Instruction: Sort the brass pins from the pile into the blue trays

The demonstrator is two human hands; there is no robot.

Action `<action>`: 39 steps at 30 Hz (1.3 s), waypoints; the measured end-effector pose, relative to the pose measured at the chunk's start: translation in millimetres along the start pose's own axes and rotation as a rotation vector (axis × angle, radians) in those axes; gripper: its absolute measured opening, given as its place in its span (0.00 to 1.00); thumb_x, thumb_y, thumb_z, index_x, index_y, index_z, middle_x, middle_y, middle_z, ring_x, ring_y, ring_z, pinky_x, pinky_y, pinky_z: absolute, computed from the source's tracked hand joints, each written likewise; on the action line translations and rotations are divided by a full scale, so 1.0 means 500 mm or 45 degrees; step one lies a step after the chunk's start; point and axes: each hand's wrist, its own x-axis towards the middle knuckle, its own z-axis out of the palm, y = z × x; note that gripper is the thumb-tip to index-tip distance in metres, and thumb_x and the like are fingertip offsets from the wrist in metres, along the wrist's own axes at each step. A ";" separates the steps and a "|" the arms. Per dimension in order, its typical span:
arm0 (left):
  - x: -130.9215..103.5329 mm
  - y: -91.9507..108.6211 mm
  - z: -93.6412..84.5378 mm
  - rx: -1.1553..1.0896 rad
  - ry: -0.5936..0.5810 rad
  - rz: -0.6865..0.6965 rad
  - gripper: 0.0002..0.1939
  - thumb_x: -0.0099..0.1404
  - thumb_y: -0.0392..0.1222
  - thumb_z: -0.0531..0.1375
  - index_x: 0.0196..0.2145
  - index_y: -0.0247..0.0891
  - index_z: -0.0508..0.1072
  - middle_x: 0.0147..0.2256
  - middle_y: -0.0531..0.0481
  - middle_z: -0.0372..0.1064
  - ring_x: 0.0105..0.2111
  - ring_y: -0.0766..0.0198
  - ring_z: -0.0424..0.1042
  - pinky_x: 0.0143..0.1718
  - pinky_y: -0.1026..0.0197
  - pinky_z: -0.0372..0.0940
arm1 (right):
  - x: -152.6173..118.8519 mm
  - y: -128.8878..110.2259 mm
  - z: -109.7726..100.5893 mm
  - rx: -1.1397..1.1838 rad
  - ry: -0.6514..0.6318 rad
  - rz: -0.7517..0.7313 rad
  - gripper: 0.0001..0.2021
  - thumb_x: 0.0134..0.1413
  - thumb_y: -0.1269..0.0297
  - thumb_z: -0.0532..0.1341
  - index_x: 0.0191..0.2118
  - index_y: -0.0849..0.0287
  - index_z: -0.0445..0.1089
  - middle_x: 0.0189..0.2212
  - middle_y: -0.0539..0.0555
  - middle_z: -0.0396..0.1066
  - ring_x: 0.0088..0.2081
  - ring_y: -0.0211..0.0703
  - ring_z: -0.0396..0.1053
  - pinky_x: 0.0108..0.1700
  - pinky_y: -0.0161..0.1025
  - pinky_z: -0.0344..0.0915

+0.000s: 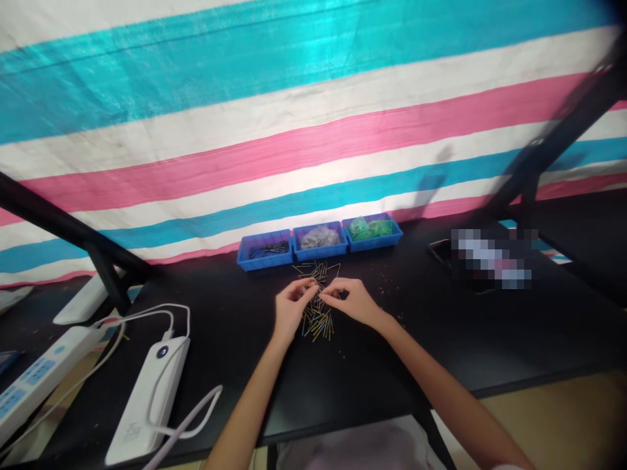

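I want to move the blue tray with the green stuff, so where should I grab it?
Probably by its right rim, from above right: that end of the blue tray stands free, while its left side sits close beside the middle tray.

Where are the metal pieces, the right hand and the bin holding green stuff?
Metal pieces [321, 325]: head view, lower part of the pile.
Right hand [357, 301]: head view, back of the hand.
Blue bin [376, 244]: head view, front wall.

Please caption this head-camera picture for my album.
Left hand and right hand over scattered thin rods on a black table, three blue trays behind.
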 end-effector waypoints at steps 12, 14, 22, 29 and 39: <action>-0.002 -0.004 0.002 0.031 -0.087 0.027 0.10 0.51 0.45 0.65 0.30 0.37 0.77 0.35 0.48 0.73 0.36 0.62 0.70 0.38 0.61 0.65 | -0.001 0.003 0.003 0.021 -0.024 -0.002 0.07 0.50 0.63 0.61 0.28 0.60 0.74 0.23 0.50 0.69 0.26 0.34 0.64 0.29 0.33 0.60; -0.002 -0.003 0.003 0.032 -0.089 0.030 0.11 0.51 0.46 0.64 0.30 0.37 0.76 0.34 0.48 0.72 0.35 0.63 0.70 0.38 0.61 0.65 | 0.001 0.005 -0.001 0.014 -0.008 -0.005 0.07 0.50 0.63 0.61 0.29 0.59 0.74 0.23 0.50 0.69 0.26 0.34 0.64 0.29 0.33 0.60; 0.000 0.001 -0.001 0.068 -0.123 0.068 0.11 0.54 0.46 0.62 0.31 0.37 0.74 0.33 0.49 0.70 0.34 0.65 0.68 0.36 0.63 0.64 | 0.008 -0.002 -0.015 0.059 0.136 0.052 0.08 0.50 0.60 0.62 0.29 0.59 0.74 0.24 0.50 0.70 0.26 0.35 0.64 0.28 0.33 0.61; -0.002 0.002 -0.003 0.148 -0.209 0.124 0.10 0.55 0.47 0.61 0.30 0.37 0.74 0.32 0.49 0.70 0.30 0.66 0.67 0.32 0.64 0.63 | 0.009 -0.002 -0.011 0.111 0.183 0.084 0.09 0.50 0.59 0.61 0.29 0.59 0.73 0.26 0.52 0.73 0.27 0.36 0.66 0.30 0.35 0.63; -0.011 0.003 0.004 0.304 -0.314 0.241 0.08 0.54 0.44 0.62 0.29 0.37 0.75 0.28 0.50 0.67 0.26 0.68 0.64 0.25 0.65 0.59 | 0.007 0.004 -0.005 0.125 0.102 0.043 0.08 0.49 0.59 0.62 0.31 0.57 0.74 0.32 0.53 0.71 0.26 0.34 0.64 0.28 0.34 0.62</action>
